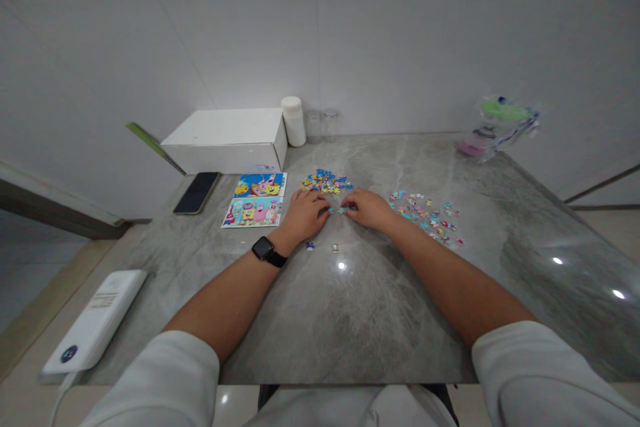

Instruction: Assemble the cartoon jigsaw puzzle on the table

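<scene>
My left hand (306, 215) rests on the grey table with its fingers closed on a small teal puzzle piece (331, 211). Facing it, my right hand (367, 209) pinches another teal piece (342, 210); a narrow gap separates the two. Just beyond my hands lies a heap of blue and yellow puzzle pieces (325, 180). Pink and teal pieces (425, 215) are spread to the right of my right hand. Two single pieces, a dark blue one (311, 246) and a pale one (335, 248), lie nearer to me. Two cartoon picture cards (253, 212) are left of my left hand.
A black phone (197, 193), a white box (225, 140), a white bottle (293, 121) and two clear glasses (330, 127) stand or lie toward the back left. A plastic bag (500, 127) sits at the back right. At the front left is a white device (95, 320) with a cable.
</scene>
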The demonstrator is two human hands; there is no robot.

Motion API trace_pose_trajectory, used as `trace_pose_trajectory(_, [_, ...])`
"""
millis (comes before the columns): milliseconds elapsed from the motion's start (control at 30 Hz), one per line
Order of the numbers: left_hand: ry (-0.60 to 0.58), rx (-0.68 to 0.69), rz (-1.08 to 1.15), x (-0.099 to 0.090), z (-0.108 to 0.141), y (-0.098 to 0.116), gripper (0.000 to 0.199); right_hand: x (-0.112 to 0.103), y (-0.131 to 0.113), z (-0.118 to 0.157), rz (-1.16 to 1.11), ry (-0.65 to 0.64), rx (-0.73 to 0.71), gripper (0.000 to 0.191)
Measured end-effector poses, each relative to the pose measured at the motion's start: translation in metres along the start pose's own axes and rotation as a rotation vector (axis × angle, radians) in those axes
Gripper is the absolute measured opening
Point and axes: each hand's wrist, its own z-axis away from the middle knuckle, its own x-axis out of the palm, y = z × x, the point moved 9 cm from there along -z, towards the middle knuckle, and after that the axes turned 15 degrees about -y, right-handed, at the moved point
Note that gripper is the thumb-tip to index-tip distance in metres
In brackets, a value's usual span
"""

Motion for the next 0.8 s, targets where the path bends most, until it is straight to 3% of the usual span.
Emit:
trace_pose_trajectory(433, [0.002,0.018,0.028,0.003,-0.002,-0.002,0.016,0.007,-0.01,-0.008,-0.076,0.062,-0.096,0.014])
trace_pose_trajectory(800, [-0.011,0.016,0.017,0.004,-0.003,-0.002,0.016,0.007,-0.017,-0.006,-0.041,0.072,-0.076,0.016])
